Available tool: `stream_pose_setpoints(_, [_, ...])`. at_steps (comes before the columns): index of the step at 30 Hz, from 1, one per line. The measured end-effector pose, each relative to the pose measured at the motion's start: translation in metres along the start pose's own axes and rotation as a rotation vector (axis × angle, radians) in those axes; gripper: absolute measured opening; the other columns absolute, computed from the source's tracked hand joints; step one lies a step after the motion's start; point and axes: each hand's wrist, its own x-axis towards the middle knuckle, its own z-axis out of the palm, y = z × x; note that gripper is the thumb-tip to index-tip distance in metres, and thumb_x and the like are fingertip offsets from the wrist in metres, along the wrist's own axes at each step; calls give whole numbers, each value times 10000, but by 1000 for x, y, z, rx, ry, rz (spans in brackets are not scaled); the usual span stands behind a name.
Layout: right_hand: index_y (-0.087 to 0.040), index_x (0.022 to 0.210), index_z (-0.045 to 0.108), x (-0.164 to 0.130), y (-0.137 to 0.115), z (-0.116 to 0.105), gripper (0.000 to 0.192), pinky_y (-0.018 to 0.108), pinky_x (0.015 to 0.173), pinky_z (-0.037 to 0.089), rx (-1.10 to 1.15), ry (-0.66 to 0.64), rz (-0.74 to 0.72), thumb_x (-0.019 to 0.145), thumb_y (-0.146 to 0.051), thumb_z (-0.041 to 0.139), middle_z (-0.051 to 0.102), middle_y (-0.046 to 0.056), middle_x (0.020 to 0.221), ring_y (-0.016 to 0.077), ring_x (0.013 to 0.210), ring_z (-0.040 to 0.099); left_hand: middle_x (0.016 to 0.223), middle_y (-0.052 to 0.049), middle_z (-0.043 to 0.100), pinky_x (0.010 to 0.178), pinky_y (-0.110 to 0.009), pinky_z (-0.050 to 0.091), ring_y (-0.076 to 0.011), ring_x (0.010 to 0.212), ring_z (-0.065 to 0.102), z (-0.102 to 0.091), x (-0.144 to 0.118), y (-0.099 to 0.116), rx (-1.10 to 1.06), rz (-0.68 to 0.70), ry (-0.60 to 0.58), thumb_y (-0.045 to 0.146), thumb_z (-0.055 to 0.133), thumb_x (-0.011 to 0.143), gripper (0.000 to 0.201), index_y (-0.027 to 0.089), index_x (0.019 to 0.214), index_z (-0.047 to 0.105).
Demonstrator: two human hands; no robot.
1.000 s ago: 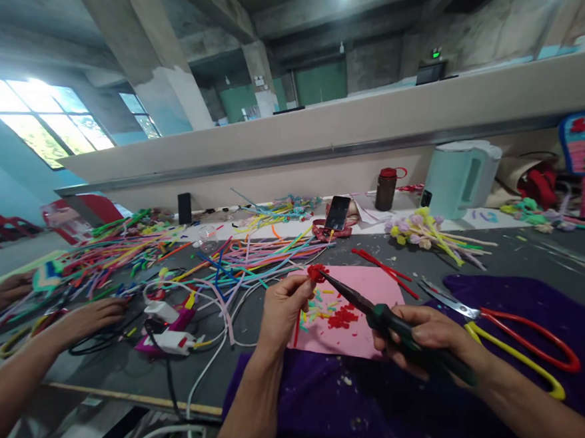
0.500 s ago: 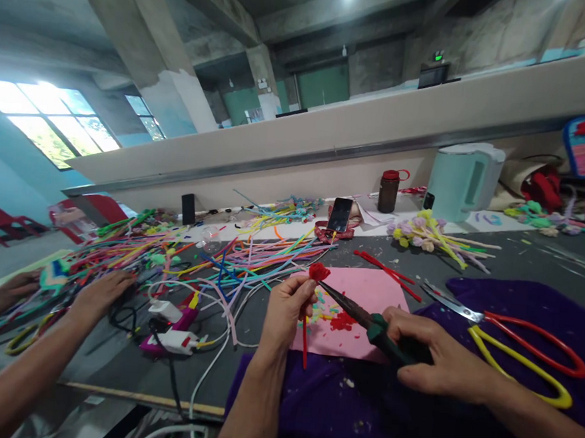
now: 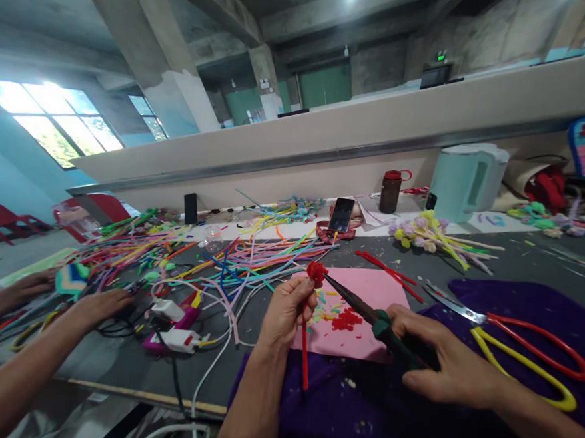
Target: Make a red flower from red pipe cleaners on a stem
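Note:
Between the thumb and fingers of my left hand [image 3: 290, 312] is a red pipe-cleaner flower [image 3: 315, 273], its stem hanging below the fist. My right hand [image 3: 436, 352] is wrapped round the dark green handles of long-nose pliers [image 3: 354, 305]. The jaw tips reach the right side of the flower head; whether they grip it I cannot tell. Under both hands lies a pink sheet [image 3: 378, 288] scattered with red, yellow and green clippings [image 3: 346, 319]. Large scissors [image 3: 478, 317] with one red and one yellow handle rest open to the right of my right hand.
At left, a co-worker's hands [image 3: 109, 303] are among pipe cleaners [image 3: 264, 254]. A power strip [image 3: 190, 315] with plugs and cables lies left of my left hand. Behind stand a phone [image 3: 341, 214], a bottle [image 3: 390, 192], a kettle [image 3: 458, 180] and pastel flowers [image 3: 424, 236]. Purple cloth [image 3: 319, 408] covers the front.
The red flower has turned slightly in my left fingers, and more of its stem shows below. The pliers' tips have shifted a little with it. At left, the co-worker's hands have moved slightly.

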Motion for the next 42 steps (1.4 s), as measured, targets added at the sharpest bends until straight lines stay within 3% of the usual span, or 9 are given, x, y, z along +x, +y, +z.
stream_pose_setpoints(20, [-189, 759, 424, 1, 2, 0, 208, 260, 650, 364, -32, -22, -6, 620, -93, 546, 471, -1, 832, 152, 743, 457, 477, 39, 509, 336, -149, 204, -18, 333, 360, 2, -4, 2, 96, 3, 19, 404, 644, 662, 292, 129, 760, 620])
stream_pose_setpoints(42, [-190, 758, 425, 1, -1, 0, 229, 261, 665, 371, -58, -16, -23, 613, -68, 552, 474, 0, 848, 151, 760, 460, 482, 56, 490, 356, -161, 240, -22, 352, 352, 4, -5, 1, 175, 58, 80, 382, 652, 663, 243, 146, 664, 595])
